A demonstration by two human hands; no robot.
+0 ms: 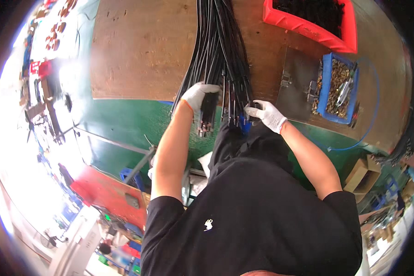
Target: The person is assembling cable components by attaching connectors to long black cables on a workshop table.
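Observation:
A thick bundle of long black cables runs down the wooden table toward me, their metal-tipped ends spread over its near edge. My left hand, in a white glove with an orange cuff, is closed round a bunch of black cables whose tips hang below the fingers. To the right, my white-gloved right hand pinches the end of a black cable at the bundle's right side. Its fingertips partly hide that end. Between both hands, several loose cable ends hang side by side.
A red bin of black parts stands at the far right. Nearer, a blue tray holds small brass-coloured parts and a metal tool. A blue hose curves beside it. An open cardboard box sits lower right.

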